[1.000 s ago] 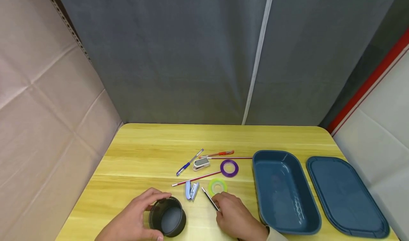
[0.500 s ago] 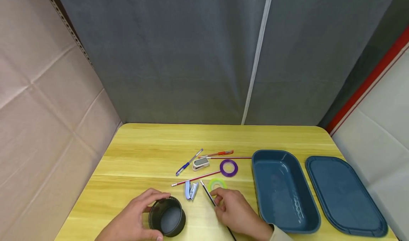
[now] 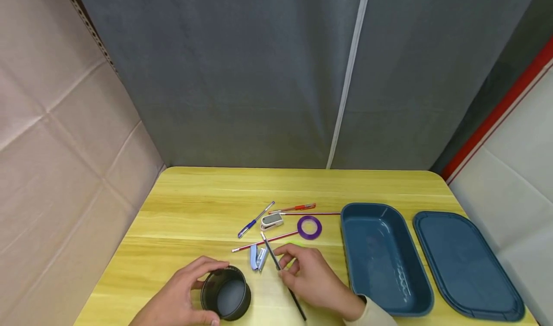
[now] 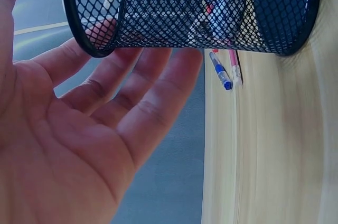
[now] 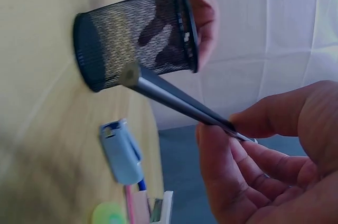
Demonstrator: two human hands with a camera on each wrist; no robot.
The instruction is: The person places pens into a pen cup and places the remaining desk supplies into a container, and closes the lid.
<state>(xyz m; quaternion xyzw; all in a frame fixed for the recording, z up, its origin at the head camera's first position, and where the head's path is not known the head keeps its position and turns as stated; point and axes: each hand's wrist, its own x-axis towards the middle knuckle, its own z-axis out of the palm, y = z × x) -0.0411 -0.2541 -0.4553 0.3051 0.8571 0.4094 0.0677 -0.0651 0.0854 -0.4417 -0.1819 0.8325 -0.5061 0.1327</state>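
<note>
My left hand (image 3: 179, 295) holds a black mesh pen cup (image 3: 226, 295) at its rim. The cup stands upright on the table, its mouth facing up; in the left wrist view the fingers lie along the mesh wall (image 4: 163, 12). My right hand (image 3: 313, 280) pinches a dark pencil (image 3: 282, 280) between thumb and fingers. It slants, pale end pointing away, and its flat other end (image 5: 130, 75) is close to the camera in the right wrist view. Just beyond it lie a light blue stapler (image 3: 258, 258) and a red pencil (image 3: 246, 247). My right hand mostly hides a green tape roll (image 3: 297, 243).
Farther back are a blue pen (image 3: 248, 227), a red pen (image 3: 302, 206), another red pencil (image 3: 317, 213), a grey-and-white stapler (image 3: 272, 221) and a purple tape roll (image 3: 309, 227). A blue bin (image 3: 345, 249) and its flat lid (image 3: 468, 263) lie to the right.
The right hand has raised the dark pencil and moved it left and away, now covering most of the green tape. The left hand and the cup stay put.
</note>
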